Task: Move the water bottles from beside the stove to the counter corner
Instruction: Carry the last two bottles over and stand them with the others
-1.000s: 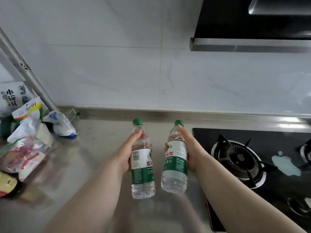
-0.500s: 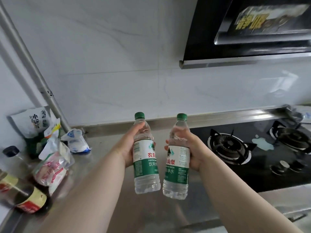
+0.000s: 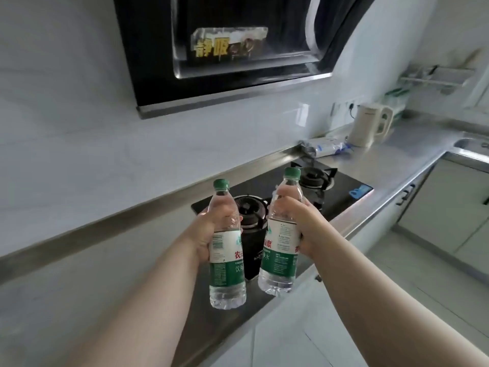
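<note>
I hold two clear water bottles with green caps and green-and-white labels, both upright in the air over the black gas stove (image 3: 341, 193). My left hand (image 3: 209, 231) grips the left bottle (image 3: 226, 263) around its upper body. My right hand (image 3: 299, 221) grips the right bottle (image 3: 280, 250) around its shoulder. The bottles hang side by side, a small gap between them. The far counter corner (image 3: 412, 136) lies at the right, beyond the stove.
A cream electric kettle (image 3: 369, 124) stands near the counter corner, with a plastic-wrapped package (image 3: 324, 147) lying beside it. A black range hood (image 3: 225, 49) hangs above the stove. A sink edge (image 3: 471, 145) and lower cabinets (image 3: 444, 205) are at the right.
The view has swung right: the bags and bottles at the left are out of sight, and the kettle corner has appeared. Both bottles, still held, now hang over the stove.
</note>
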